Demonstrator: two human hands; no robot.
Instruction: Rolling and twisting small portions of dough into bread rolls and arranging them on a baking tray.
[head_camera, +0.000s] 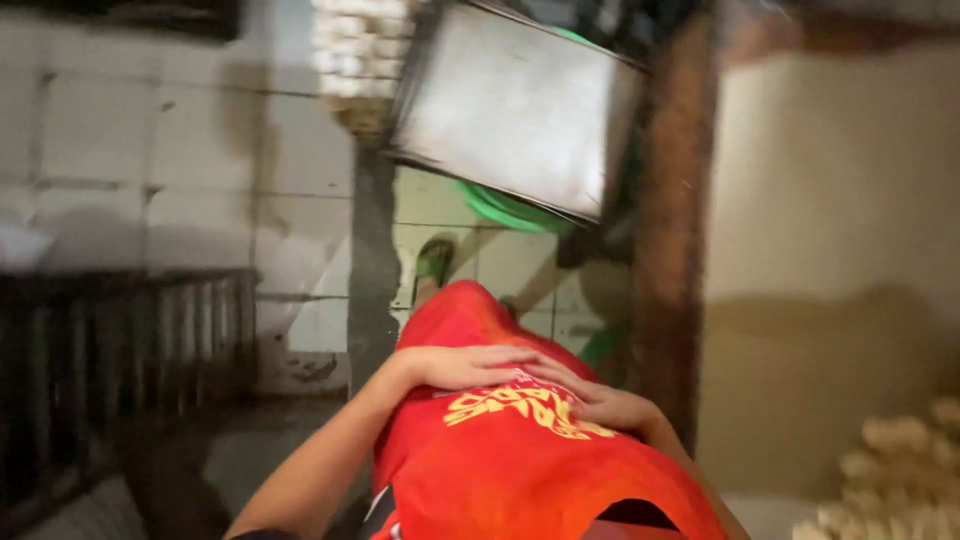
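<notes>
1. Both hands lie flat and open on the front of a red shirt (500, 470), gripping nothing; they look to be wiping or resting there.
2. The left hand (465, 367) overlaps the fingertips of the right hand (600, 400), just above the shirt's yellow print.
3. A metal tray (510, 110) leans over a green basin (500, 210) on the tiled floor (300, 150), well apart from the hands.
4. Pale dough pieces (890, 470) sit at the right.

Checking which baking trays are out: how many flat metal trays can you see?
1: a flat metal tray at top centre, above the tiled floor. Others may be hidden outside the blurred view.
</notes>
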